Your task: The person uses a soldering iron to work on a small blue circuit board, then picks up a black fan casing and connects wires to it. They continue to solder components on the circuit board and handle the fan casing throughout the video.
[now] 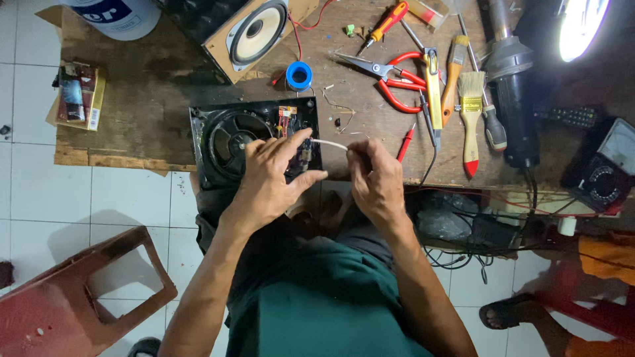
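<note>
At the front edge of the wooden table (165, 99), a black speaker panel (254, 139) with a round driver and a small circuit board, lying flat and partly over the edge. Left hand (268, 175) resting on the panel, fingers spread and half curled over the circuit board, thumb stretched toward the right, not clenched. Right hand (374, 175) just beside the panel, at the same front edge, fingertips pinched on one end of a thin white wire (329, 143); other end of the wire reaching to the left hand's fingertips over the board. Behind the panel, a blue spool (299, 75), and toward the back edge a second speaker in a wooden box (254, 33), tilted. To the right, near the middle of the table, red-handled scissors (390, 76), an orange screwdriver (387, 23), two paint brushes (466, 99) and a black heat gun (512, 86). At the right end, a multimeter (605, 172). On the tiled floor, left of the person, a red plastic stool (73, 297) lying on its side.
</note>
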